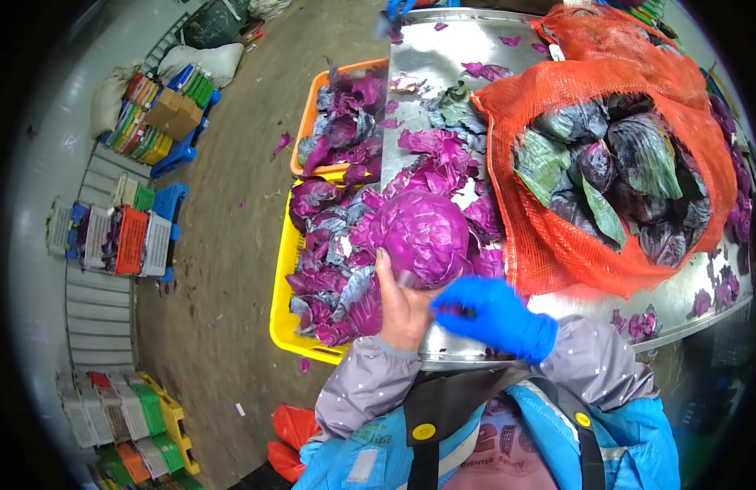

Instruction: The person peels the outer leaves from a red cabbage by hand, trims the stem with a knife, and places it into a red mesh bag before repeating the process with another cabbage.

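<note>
A peeled purple cabbage (419, 237) rests in my left hand (404, 306), which is bare and cups it from below at the table's edge. My right hand (488, 314), in a blue glove, is just below and to the right of the cabbage. Its fingers are curled, with a dark spot between them; what they hold, if anything, I cannot make out. Loose purple leaves (443, 159) lie on the metal table behind the cabbage. To the right, an open red mesh sack (509, 220) bulges with unpeeled cabbages (643, 155).
Left of the table stand a yellow crate (282, 302) and an orange crate (313, 90), both heaped with leaves. Another red mesh sack (598, 33) lies farther back. Stacked crates (133, 241) and blue pallets (170, 204) line the left wall. A blue-gloved hand (398, 8) shows at the top.
</note>
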Available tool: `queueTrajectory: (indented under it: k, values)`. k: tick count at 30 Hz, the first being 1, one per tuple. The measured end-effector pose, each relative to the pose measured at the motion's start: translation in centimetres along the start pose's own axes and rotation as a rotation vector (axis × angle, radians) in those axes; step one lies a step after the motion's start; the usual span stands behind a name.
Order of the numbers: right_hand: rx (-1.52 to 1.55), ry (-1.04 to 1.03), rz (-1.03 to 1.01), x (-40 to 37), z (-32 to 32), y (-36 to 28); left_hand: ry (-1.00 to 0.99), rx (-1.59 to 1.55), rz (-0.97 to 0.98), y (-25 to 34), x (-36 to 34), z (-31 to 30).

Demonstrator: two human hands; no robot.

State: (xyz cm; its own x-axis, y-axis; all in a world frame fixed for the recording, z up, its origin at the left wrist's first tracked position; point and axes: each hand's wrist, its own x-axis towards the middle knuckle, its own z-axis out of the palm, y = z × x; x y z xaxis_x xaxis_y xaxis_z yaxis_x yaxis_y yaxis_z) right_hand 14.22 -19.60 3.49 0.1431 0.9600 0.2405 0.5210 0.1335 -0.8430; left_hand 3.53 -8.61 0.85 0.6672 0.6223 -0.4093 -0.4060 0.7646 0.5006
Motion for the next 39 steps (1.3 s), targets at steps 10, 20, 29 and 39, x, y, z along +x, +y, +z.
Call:
queueTrajectory:
  k: [10, 20, 29, 39]
  values:
    - [0.309, 0.428, 0.487, -1.4, -2.0, 0.1, -0.04, 0.031, 0.004, -1.3, -0.1, 2.3]
    - [0.246, -0.02, 0.188, -6.7, -5.5, -2.6, -0.077, 0.118, -0.056, -1.9, 0.1, 4.3]
    - [1.037, 0.739, 0.472, -14.9, -7.9, 1.1, -0.792, 0.746, -0.087, -6.0, -2.5, 12.5]
    - [1.043, 1.656, 0.206, -36.9, -13.2, 11.8, -1.334, 2.005, 0.663, -10.1, 0.5, 1.2]
